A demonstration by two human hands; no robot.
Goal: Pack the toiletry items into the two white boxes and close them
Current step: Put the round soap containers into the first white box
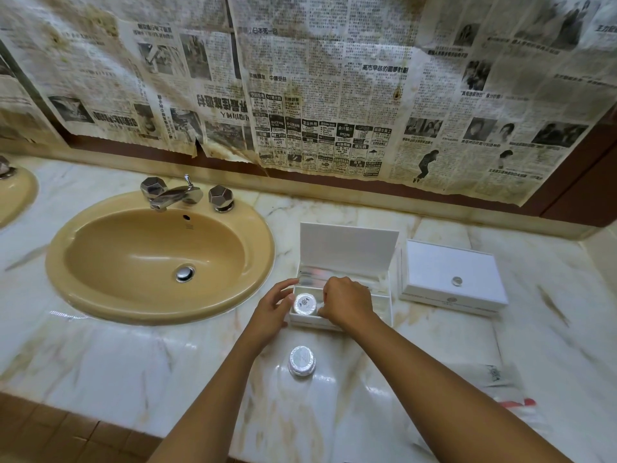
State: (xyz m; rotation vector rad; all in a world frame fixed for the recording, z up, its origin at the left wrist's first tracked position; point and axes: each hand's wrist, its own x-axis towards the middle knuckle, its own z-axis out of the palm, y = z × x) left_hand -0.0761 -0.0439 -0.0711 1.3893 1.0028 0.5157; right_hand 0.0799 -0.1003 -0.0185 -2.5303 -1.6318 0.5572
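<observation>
An open white box [384,300] stands on the marble counter with its lid upright. Inside lie clear wrapped packets [314,279] at the back and a round wrapped soap [305,304] at the front left. My left hand [273,310] rests against the box's left side, fingers spread by the soap. My right hand [347,304] reaches into the box, fingers curled down beside the soap; what they pinch is hidden. A second round soap [302,360] lies on the counter in front of the box. The second white box [452,279] sits closed to the right.
A tan oval sink [100,262] with a chrome tap [173,195] lies to the left. Clear plastic packets [494,375] lie at the counter's right front. Newspaper [334,95] covers the wall behind. The counter's front edge runs near my forearms.
</observation>
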